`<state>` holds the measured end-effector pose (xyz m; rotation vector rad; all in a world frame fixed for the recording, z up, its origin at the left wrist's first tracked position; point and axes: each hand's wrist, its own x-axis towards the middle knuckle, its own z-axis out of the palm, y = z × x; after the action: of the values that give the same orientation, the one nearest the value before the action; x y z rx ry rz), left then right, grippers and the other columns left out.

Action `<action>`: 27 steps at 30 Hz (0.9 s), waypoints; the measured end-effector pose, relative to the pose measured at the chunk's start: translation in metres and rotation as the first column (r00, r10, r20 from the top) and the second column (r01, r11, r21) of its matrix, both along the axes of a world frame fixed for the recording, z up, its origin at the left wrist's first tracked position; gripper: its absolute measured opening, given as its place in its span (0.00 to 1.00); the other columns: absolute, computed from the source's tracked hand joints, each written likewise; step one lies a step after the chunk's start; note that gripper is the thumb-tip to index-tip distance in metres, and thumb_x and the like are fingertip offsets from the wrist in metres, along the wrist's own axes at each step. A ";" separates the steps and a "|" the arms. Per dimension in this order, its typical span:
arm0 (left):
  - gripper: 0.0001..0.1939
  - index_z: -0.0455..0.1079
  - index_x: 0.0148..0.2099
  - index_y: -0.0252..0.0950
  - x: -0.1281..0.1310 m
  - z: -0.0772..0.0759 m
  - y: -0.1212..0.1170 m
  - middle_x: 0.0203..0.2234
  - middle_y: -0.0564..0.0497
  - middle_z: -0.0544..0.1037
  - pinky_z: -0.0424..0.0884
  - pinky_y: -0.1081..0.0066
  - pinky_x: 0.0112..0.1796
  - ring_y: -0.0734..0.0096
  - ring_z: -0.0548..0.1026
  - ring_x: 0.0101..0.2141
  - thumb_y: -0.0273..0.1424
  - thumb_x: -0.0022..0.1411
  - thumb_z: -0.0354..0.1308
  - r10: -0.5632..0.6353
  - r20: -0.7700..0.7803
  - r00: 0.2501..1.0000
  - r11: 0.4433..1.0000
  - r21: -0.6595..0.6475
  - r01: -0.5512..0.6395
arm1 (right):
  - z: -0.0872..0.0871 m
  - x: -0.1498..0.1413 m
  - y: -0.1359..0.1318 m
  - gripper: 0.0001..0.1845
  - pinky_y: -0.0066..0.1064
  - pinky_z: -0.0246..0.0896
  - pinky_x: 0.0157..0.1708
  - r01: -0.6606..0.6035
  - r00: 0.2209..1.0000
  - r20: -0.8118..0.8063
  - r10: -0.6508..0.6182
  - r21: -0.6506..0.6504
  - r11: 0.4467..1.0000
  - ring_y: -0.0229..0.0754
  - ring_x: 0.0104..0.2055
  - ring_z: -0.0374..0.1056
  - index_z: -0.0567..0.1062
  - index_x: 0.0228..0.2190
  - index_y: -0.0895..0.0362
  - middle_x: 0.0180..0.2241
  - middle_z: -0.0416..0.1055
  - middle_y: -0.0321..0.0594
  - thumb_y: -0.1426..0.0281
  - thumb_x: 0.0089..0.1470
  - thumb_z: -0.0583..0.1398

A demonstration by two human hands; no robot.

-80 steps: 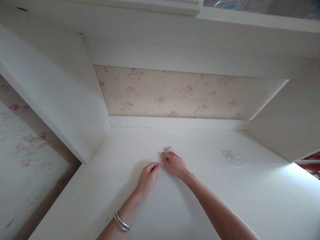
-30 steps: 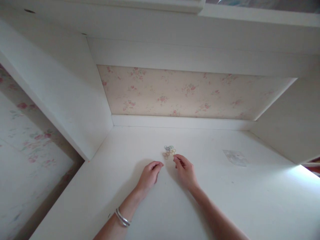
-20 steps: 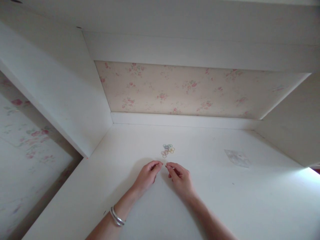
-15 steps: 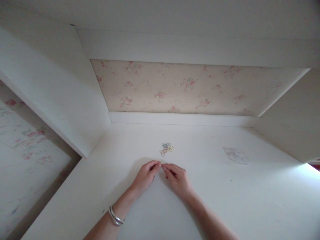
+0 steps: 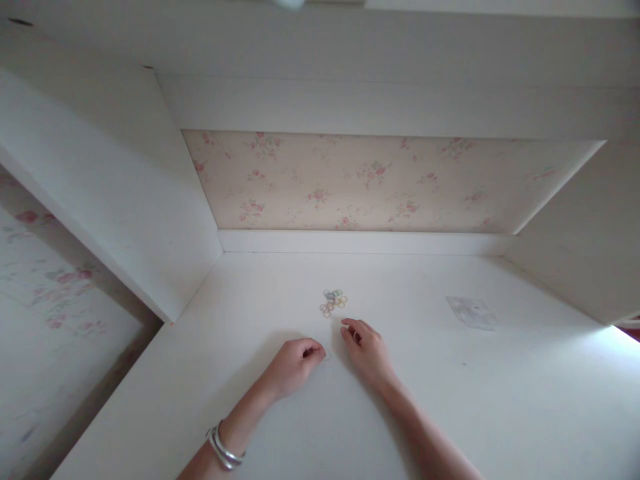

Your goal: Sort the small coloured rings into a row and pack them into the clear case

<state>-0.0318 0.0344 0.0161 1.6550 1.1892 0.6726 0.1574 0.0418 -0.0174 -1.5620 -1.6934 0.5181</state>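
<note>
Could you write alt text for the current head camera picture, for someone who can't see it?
A person's left hand pinches a pale ring over a white desk, while the right hand is open beside it. Beyond them lies a cluster of coloured rings, with a clear bag farther right.

My feed is dim under the overhead shelf [image 5: 380, 47]. Light enters from the right, glaring on the worktop's [image 5: 465, 420] edge there. Soft shadows spread left of the left fingers [image 5: 306, 343] and right fingers [image 5: 361, 325]. The wide lens stretches the borders; the small rings [image 5: 331, 306] look blurred, as far as I can judge.
</note>
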 end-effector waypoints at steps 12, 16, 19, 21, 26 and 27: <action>0.13 0.75 0.31 0.34 -0.004 -0.007 -0.002 0.23 0.51 0.76 0.60 0.74 0.27 0.69 0.71 0.26 0.35 0.55 0.52 -0.047 -0.145 0.988 0.998 0.041 0.053 | 0.003 -0.007 0.000 0.15 0.27 0.58 0.37 -0.083 0.955 0.284 0.090 -0.036 0.996 0.39 0.36 0.67 0.73 0.43 0.52 0.35 0.71 0.38 0.65 0.59 0.51; 0.17 0.76 0.33 0.32 -0.005 -0.005 0.000 0.24 0.51 0.76 0.60 0.74 0.27 0.71 0.70 0.26 0.38 0.57 0.50 -0.100 -0.154 0.983 0.995 -0.002 0.101 | 0.004 -0.008 0.000 0.16 0.27 0.57 0.38 -0.073 0.934 0.347 0.092 -0.068 0.995 0.39 0.38 0.66 0.72 0.46 0.51 0.37 0.71 0.38 0.65 0.59 0.50; 0.17 0.76 0.34 0.32 -0.005 -0.006 0.000 0.25 0.51 0.77 0.61 0.75 0.28 0.71 0.71 0.27 0.37 0.57 0.50 -0.136 -0.191 0.972 0.991 -0.012 0.136 | 0.008 -0.012 0.001 0.18 0.29 0.55 0.40 -0.073 0.884 0.456 0.101 -0.079 0.994 0.41 0.41 0.66 0.69 0.50 0.49 0.39 0.70 0.39 0.64 0.60 0.50; 0.16 0.76 0.35 0.33 -0.004 -0.007 -0.001 0.26 0.51 0.78 0.61 0.75 0.28 0.70 0.72 0.28 0.36 0.57 0.50 -0.138 -0.216 0.967 0.990 0.003 0.142 | 0.011 -0.016 0.002 0.20 0.31 0.55 0.41 -0.074 0.842 0.529 0.107 -0.083 0.994 0.43 0.43 0.65 0.66 0.53 0.47 0.40 0.70 0.40 0.63 0.61 0.49; 0.13 0.76 0.34 0.35 -0.003 -0.012 -0.002 0.26 0.51 0.79 0.62 0.75 0.28 0.71 0.74 0.28 0.34 0.55 0.51 -0.109 -0.235 0.966 0.992 0.033 0.121 | 0.015 -0.023 0.007 0.20 0.32 0.53 0.39 -0.056 0.794 0.599 0.104 -0.098 0.994 0.43 0.41 0.67 0.64 0.54 0.46 0.40 0.70 0.40 0.62 0.62 0.46; 0.13 0.76 0.33 0.35 -0.003 -0.012 -0.002 0.26 0.52 0.78 0.62 0.75 0.28 0.71 0.74 0.28 0.33 0.55 0.52 -0.098 -0.238 0.966 0.993 0.042 0.111 | 0.015 -0.023 0.007 0.19 0.31 0.53 0.38 -0.057 0.797 0.595 0.101 -0.093 0.994 0.42 0.40 0.67 0.65 0.53 0.46 0.40 0.70 0.40 0.63 0.62 0.46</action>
<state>-0.0344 0.0323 0.0039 1.8701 1.2477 0.4547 0.1348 0.0490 -0.0022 -1.8385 -2.2394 0.1119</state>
